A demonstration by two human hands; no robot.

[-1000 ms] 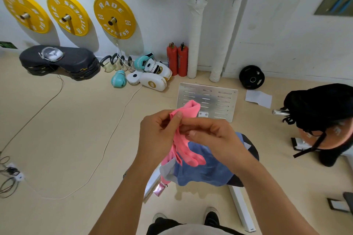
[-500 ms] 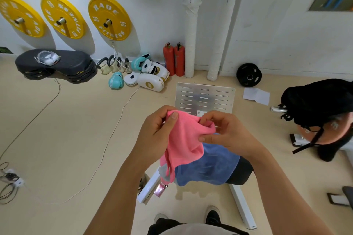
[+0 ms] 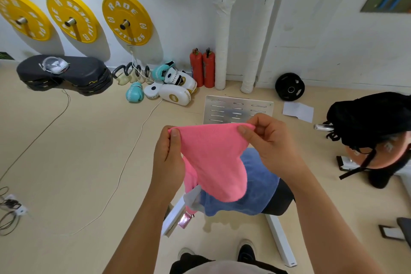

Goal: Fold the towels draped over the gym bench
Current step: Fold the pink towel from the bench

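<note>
Pale flooring (image 3: 66, 151) runs up to a white wall hung with yellow weight plates (image 3: 127, 19), and two red fire extinguishers (image 3: 202, 68) stand by the white pipes (image 3: 222, 40) in the corner. Boxing gloves (image 3: 134, 95) and pads lie on the floor beyond the left hand, while a black weight plate (image 3: 289, 87) leans on the wall beyond the right hand.

Both hands are raised in front of the person, well above the surface (image 3: 279, 199). Left hand (image 3: 169, 160) pinches one top corner of a pink towel (image 3: 213, 158) between thumb and fingers; right hand (image 3: 270, 147) pinches the other top corner the same way. Between the two hands the top edge is stretched almost straight, and the rest of the cloth hangs loose beneath them, its lower edge uneven.

Below and behind the pink towel, a blue towel (image 3: 258, 187) lies draped over the dark padded surface, under the right wrist. A grey cloth (image 3: 194, 199) peeks out beneath the left hand. White bench legs (image 3: 280, 240) reach toward the person's shoes (image 3: 245, 251).
</note>
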